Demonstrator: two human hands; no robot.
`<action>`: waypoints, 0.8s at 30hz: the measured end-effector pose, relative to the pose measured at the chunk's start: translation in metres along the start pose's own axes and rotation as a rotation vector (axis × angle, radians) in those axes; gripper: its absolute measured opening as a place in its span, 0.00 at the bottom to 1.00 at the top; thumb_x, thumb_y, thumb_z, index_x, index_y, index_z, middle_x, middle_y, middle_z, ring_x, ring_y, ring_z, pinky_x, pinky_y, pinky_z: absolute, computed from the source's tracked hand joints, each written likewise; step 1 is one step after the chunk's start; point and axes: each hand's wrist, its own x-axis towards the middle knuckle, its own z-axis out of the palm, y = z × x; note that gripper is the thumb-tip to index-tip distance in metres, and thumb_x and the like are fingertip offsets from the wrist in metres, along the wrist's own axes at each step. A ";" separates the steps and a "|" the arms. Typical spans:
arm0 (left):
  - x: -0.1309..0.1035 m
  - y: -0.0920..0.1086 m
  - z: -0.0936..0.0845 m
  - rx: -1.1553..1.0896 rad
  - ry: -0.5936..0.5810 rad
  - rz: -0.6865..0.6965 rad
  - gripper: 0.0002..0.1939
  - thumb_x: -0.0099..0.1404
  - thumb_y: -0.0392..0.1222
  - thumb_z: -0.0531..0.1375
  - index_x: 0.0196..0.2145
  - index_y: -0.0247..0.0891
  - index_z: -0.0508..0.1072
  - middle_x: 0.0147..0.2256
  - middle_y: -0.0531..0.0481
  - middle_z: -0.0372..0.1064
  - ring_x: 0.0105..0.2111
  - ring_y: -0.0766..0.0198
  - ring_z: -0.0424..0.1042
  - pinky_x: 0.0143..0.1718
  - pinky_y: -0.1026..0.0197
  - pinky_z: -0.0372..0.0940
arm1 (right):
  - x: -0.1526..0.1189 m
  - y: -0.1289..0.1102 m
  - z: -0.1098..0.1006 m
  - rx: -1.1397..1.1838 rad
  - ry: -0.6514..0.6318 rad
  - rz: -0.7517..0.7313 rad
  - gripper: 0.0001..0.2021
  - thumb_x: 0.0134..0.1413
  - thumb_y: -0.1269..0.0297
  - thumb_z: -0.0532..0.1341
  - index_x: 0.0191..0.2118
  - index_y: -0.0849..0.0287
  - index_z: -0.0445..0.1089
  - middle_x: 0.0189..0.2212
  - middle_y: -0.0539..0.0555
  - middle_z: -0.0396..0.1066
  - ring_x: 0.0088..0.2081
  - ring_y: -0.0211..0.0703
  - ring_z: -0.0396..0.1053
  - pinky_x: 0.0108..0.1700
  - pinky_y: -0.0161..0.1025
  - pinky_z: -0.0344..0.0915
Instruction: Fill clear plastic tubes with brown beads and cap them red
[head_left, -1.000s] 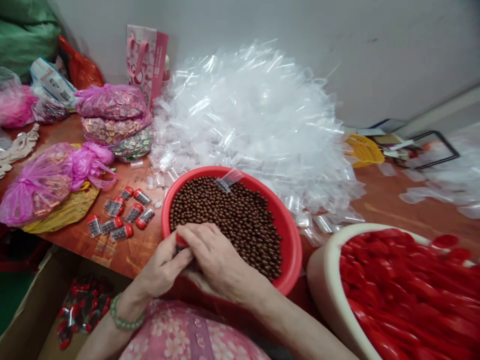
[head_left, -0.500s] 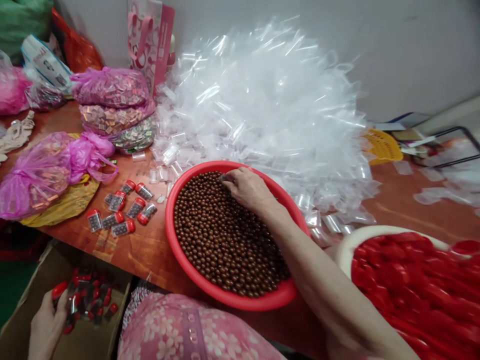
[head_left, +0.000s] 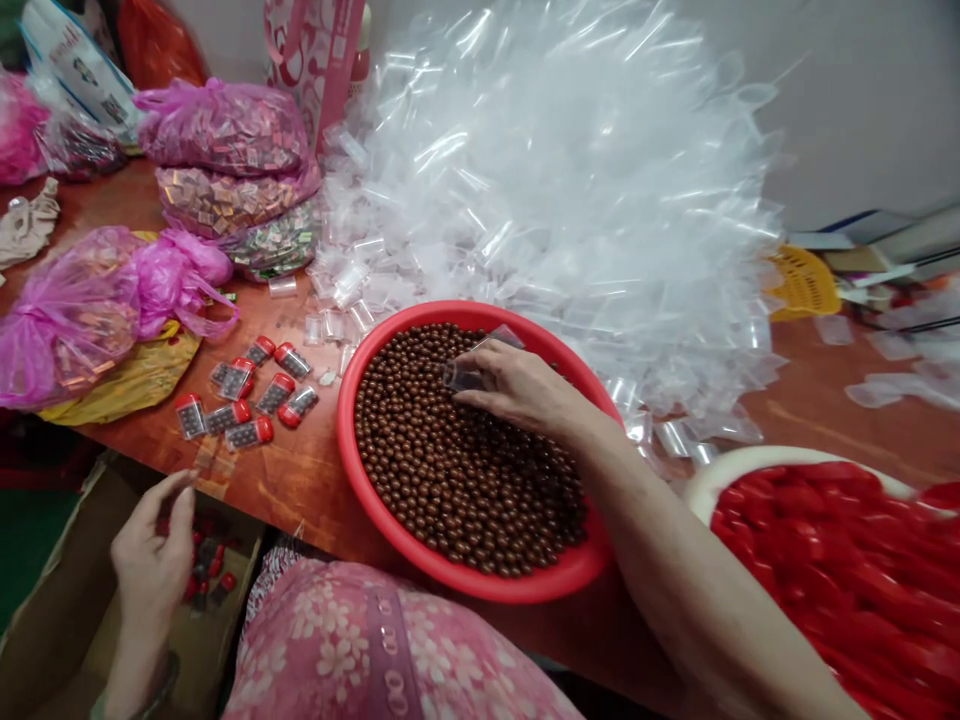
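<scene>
My right hand (head_left: 517, 385) is inside the red basin (head_left: 351, 470), over a mass of small shiny brown balls (head_left: 450, 480). Its fingers grip a clear plastic container (head_left: 466, 376), which lies low against the balls; part of it is hidden by the fingers. My left hand (head_left: 155, 540) hovers above a cardboard box (head_left: 112, 640) below the table edge. Nothing shows in it, and its thumb and forefinger are slightly apart. Small filled bottles with red caps (head_left: 206, 575) lie in the box, partly behind the hand.
Several filled red-capped bottles (head_left: 238, 380) lie on the table left of the basin. Behind it rises a large heap of clear containers (head_left: 555, 200). A pale tub (head_left: 720, 475) of red caps (head_left: 825, 560) stands right. Pink bags (head_left: 225, 150) and a yellow basket (head_left: 806, 285) are farther back.
My left hand has let go of a red-capped bottle over the box and risen toward the table edge. My right hand has drawn back slightly, the clear container now showing. The view has shifted.
</scene>
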 end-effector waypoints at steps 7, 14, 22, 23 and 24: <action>-0.008 0.113 0.060 -0.442 -0.217 0.520 0.12 0.68 0.36 0.54 0.44 0.35 0.75 0.44 0.45 0.77 0.45 0.62 0.76 0.51 0.61 0.68 | -0.007 -0.030 0.006 -0.282 -0.226 -0.011 0.12 0.47 0.80 0.55 0.37 0.62 0.70 0.39 0.61 0.68 0.31 0.46 0.69 0.32 0.41 0.61; 0.000 0.140 0.106 -0.508 -0.232 0.759 0.15 0.70 0.32 0.50 0.50 0.32 0.71 0.49 0.39 0.74 0.52 0.61 0.73 0.56 0.57 0.67 | -0.003 -0.033 0.024 0.030 -0.296 -0.120 0.13 0.42 0.79 0.57 0.37 0.61 0.67 0.38 0.57 0.70 0.39 0.45 0.69 0.42 0.38 0.65; 0.013 0.152 0.104 -0.479 -0.596 0.619 0.21 0.69 0.36 0.51 0.59 0.33 0.62 0.59 0.36 0.65 0.59 0.54 0.65 0.61 0.47 0.62 | -0.013 -0.026 0.025 0.946 -0.198 0.010 0.20 0.42 0.60 0.70 0.43 0.57 0.70 0.37 0.49 0.70 0.40 0.42 0.67 0.46 0.40 0.65; 0.014 0.154 0.104 -0.479 -0.632 0.615 0.23 0.68 0.36 0.52 0.60 0.33 0.61 0.60 0.35 0.63 0.60 0.53 0.64 0.62 0.47 0.61 | -0.015 -0.027 0.023 1.010 -0.210 0.030 0.22 0.40 0.59 0.71 0.43 0.57 0.70 0.35 0.48 0.70 0.37 0.41 0.67 0.43 0.39 0.64; 0.016 0.157 0.104 -0.477 -0.657 0.610 0.24 0.67 0.36 0.53 0.60 0.33 0.60 0.60 0.35 0.62 0.61 0.53 0.63 0.62 0.46 0.60 | -0.017 -0.029 0.021 1.057 -0.227 0.043 0.22 0.39 0.60 0.72 0.43 0.57 0.71 0.33 0.47 0.69 0.35 0.39 0.66 0.40 0.38 0.64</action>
